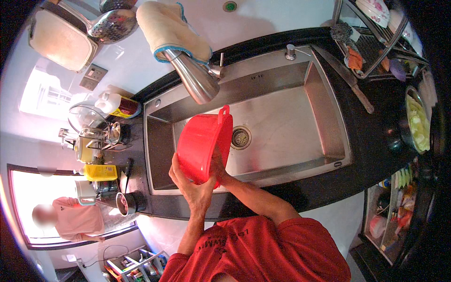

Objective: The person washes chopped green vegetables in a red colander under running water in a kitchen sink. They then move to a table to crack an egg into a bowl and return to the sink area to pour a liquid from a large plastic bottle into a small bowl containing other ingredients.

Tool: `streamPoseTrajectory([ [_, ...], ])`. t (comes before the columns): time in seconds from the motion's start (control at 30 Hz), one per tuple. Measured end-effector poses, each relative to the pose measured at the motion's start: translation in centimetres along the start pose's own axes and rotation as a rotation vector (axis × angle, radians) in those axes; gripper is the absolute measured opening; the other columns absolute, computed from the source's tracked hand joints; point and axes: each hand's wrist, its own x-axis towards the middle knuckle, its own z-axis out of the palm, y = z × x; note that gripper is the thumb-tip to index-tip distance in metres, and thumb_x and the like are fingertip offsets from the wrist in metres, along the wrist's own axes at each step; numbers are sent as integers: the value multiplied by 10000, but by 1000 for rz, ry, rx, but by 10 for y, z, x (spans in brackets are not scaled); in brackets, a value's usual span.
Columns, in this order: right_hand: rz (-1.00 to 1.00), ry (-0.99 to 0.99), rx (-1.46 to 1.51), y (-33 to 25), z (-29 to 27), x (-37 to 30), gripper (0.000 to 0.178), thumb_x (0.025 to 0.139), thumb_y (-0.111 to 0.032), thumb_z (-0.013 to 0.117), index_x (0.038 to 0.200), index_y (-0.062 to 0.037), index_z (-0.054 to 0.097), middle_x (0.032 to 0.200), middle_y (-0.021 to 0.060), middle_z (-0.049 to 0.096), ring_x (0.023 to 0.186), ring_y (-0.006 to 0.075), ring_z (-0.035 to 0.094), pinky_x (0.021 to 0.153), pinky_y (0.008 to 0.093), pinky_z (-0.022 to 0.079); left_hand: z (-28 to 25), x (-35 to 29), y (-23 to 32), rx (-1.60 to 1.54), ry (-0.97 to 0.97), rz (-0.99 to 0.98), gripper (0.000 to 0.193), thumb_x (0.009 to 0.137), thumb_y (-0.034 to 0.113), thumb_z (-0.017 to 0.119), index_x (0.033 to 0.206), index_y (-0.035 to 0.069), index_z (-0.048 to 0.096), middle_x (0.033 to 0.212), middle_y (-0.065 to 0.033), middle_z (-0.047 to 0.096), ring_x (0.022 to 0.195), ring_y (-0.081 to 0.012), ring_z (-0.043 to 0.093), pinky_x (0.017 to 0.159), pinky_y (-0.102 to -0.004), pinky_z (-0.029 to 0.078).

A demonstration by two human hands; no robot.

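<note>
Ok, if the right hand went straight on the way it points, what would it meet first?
Probably the inner wall of the red basin: the right hand reaches into its open side, though the picture doesn't settle how near it is.

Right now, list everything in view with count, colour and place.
Sink: one, steel grey, centre
Red basin: one, red, tilted above the sink
Tap: one, silver, far side of sink
Cloth: one, cream, blue-edged, over the tap
Large knife: one, brown-handled, right counter
Dish rack: one, dark, upper right
Vegetable bowl: one, steel, far right
Yellow bottle: one, yellow, left counter
Cooking pots: at least two, dark, left counter
Chopping board: one, beige, upper-left wall
Co-worker: one, pink shirt, lower left
Shelf items: uncountable, mixed colours, lower right
Left grip: one, bare, holding the basin
Right grip: one, bare, partly hidden, basin's opening
</note>
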Motion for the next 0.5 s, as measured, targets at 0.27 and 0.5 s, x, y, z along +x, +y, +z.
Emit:
streamPoseTrajectory([
  [0.27, -32, -14, -62, -19, 1, -2, 295, 879, -208, 476, 1115, -36, 520, 1069, 91, 580, 988, 237, 547, 869, 365, 425, 2, 0, 1, 11, -10, 1, 909, 520, 92, 708, 1329, 72, 294, 1203, -167, 346, 1132, -326, 379, 977, -423, 323],
  [0.5, 33, 22, -17, -17, 2, -6, 282, 870, -182, 490, 1117, -49, 516, 1073, 78, 572, 989, 216, 546, 857, 347, 440, 3, -1, 1, 25, -11, 9, 903, 530, 114, 723, 1325, 69, 296, 1209, -173, 351, 1133, -332, 379, 978, -424, 321],
])
